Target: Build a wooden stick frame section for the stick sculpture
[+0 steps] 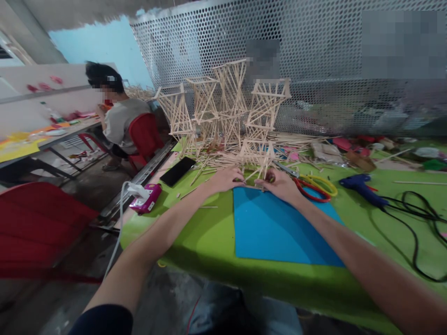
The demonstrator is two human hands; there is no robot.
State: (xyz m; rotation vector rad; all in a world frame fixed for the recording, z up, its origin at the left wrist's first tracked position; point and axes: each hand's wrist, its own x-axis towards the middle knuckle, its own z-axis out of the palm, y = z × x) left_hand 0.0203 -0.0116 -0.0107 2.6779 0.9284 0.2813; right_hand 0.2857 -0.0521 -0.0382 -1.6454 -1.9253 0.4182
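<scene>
Over the far edge of a blue sheet (279,228), both my hands are at a small frame of thin wooden sticks (257,151). My right hand (279,184) is closed, with thumb and fingers pinching the frame's lower right part. My left hand (226,179) is closed too, its fingertips at the frame's lower left, by the end of a slanting stick. The fingers partly hide the lower joints. Right behind lies a pile of loose sticks (223,160), and taller stick towers (232,90) stand behind that.
Scissors with red and yellow handles (316,186) and a blue glue gun (365,188) with a black cord lie to the right. At left are a black phone (178,171) and a purple power strip (145,199). A perforated metal panel (314,56) backs the green table. Another person (122,111) sits far left.
</scene>
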